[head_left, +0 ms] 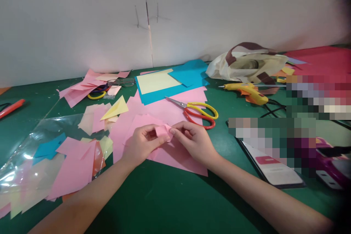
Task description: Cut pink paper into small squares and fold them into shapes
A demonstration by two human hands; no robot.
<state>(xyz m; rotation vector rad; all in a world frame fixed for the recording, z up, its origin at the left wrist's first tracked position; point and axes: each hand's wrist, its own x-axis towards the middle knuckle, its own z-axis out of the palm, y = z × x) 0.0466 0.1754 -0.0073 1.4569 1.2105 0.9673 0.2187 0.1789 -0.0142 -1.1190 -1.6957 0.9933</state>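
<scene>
A small folded piece of pink paper (162, 131) is pinched between both hands, over larger pink sheets (189, 159) on the green table. My left hand (142, 142) grips its left side between thumb and fingers. On its right edge, my right hand (192, 139) closes with thumb and fingertips. Just beyond the right hand lie scissors (183, 105) with one yellow and one red handle, their blades slightly apart or closed; I cannot tell. Behind them are blue sheets (192, 73) with a pale yellow sheet (155, 81) on top.
At left, a clear plastic bag (74, 120) lies among paper scraps (76, 164). Pink offcuts (82, 87) and glasses (126, 82) are farther back. To the right are a yellow glue gun (246, 91), a cloth bag (219, 66), a phone-like device (285, 179) and a purple power strip (329, 166).
</scene>
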